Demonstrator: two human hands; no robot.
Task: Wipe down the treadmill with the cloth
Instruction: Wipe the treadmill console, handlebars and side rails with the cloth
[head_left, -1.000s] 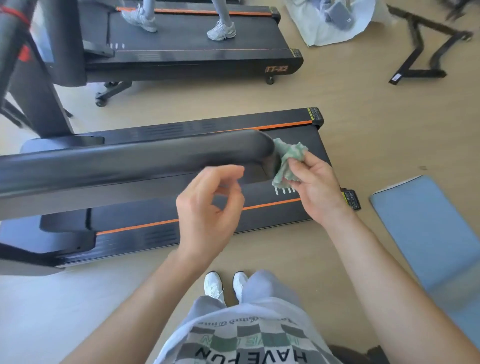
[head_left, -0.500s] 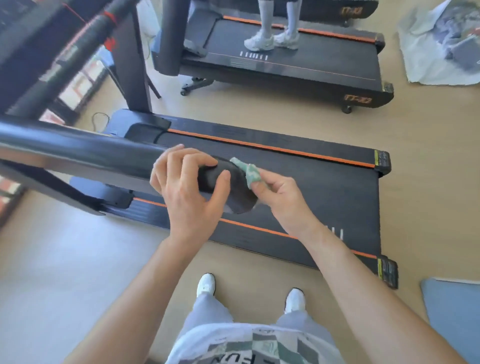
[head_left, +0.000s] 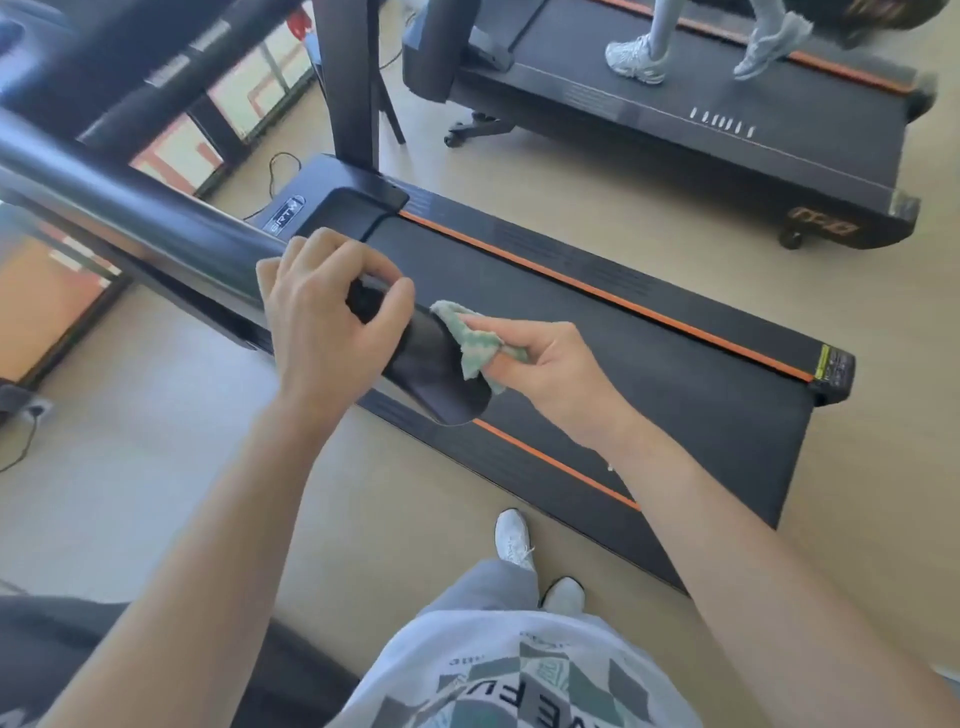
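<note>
Cloth (head_left: 475, 340) pinched in right hand (head_left: 550, 364) touches treadmill (head_left: 675, 374) handrail (head_left: 156, 228) end, left hand (head_left: 322, 322) gripping it; shirt (head_left: 493, 654) print shows upside-down "FU".

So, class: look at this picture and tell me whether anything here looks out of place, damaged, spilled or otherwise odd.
Nothing stands out. The left hand grips the handrail, the right hand presses the cloth to the rail's end, and the treadmill deck looks flat and undamaged. No spill shows on the floor.
</note>
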